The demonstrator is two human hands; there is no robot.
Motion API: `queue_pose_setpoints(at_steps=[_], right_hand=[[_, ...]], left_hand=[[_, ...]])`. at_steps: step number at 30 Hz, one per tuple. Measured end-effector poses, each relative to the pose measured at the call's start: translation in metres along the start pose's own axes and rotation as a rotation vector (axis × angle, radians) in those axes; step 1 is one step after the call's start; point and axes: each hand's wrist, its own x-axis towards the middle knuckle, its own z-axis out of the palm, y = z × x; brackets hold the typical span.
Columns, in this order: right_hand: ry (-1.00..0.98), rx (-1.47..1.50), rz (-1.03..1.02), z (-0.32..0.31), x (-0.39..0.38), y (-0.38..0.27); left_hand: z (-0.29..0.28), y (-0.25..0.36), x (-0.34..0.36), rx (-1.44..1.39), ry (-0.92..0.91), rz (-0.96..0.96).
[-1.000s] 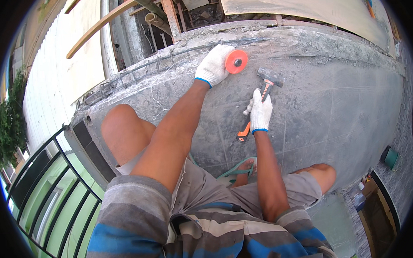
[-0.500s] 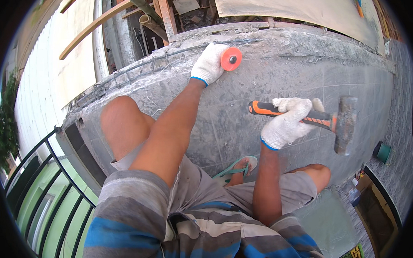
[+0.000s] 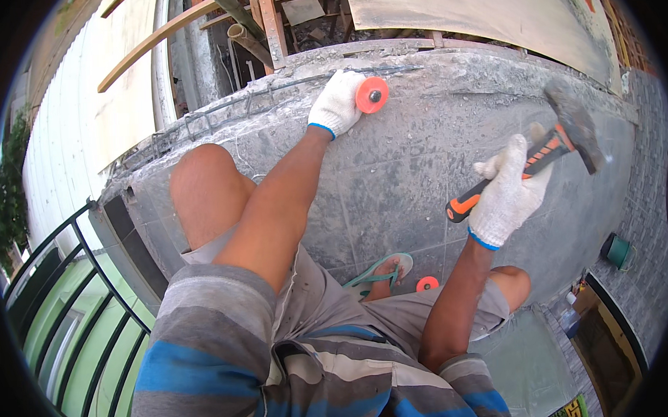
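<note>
In the head view, the left hand [image 3: 336, 103], in a white knitted glove, was closed with its fingers wrapped around an orange-capped tool [image 3: 372, 95] held at the far edge of the concrete slab [image 3: 392, 184], just beside a run of exposed steel reinforcement [image 3: 220, 117]. The round orange guard faced the camera with a dark stud at its centre; the shaft below it was hidden by the glove, so it appeared to be a chisel or punch, but its tip and the point of contact with the concrete could not be confirmed. The right hand [image 3: 506, 195], also gloved, was clenched around the orange-and-black handle of a hammer [image 3: 549, 146], with the fingers pressed together near the mid-grip and the dark steel head raised to the far right, well apart from the orange guard. A foot in a green sandal [image 3: 380, 274] rested on the slab near the body, with a small orange disc [image 3: 426, 283] just beside it, and a green container [image 3: 616, 251] stood at the right. To perform the strike well, the operator should hold the guarded tool steady and square to the surface, keep the left fingers below the guard, bring the hammer face flat onto the stud, and fix the eyes on the struck end. A glancing blow could slip toward the left glove.
</note>
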Motion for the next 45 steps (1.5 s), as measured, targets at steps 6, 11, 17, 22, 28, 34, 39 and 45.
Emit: queue_pose_setpoints(at_steps=[6,11,17,22,28,34,39,45], right_hand=[[0.404,0.324,-0.236,0.018,0.007,-0.016],[-0.349,-0.228,0.695,0.099,-0.09,0.096],[-0.23,0.014,0.575,0.032,-0.048,0.111],[0.126,0.101,-0.158,-0.011,0.036,0.016],[0.457,0.237,-0.112,0.048,0.0,0.027],[-0.329,-0.038,0.754,0.069,-0.079,0.141],[-0.088,-0.04,0.4,-0.014,0.009,0.078],[0.402,0.251,-0.26,-0.034,0.077,-0.017]], left_hand=[[-0.001,0.001,0.001,-0.043,-0.017,-0.061],[-0.006,0.0,0.006,-0.031,0.05,-0.044],[-0.005,0.002,0.004,0.004,0.062,-0.037],[-0.004,0.001,-0.001,-0.028,0.009,-0.071],[-0.005,0.001,0.0,-0.047,0.029,-0.067],[-0.005,-0.002,0.006,0.017,-0.014,-0.029],[-0.006,0.002,0.0,-0.032,-0.052,-0.122],[0.001,-0.003,-0.001,0.002,0.015,-0.053]])
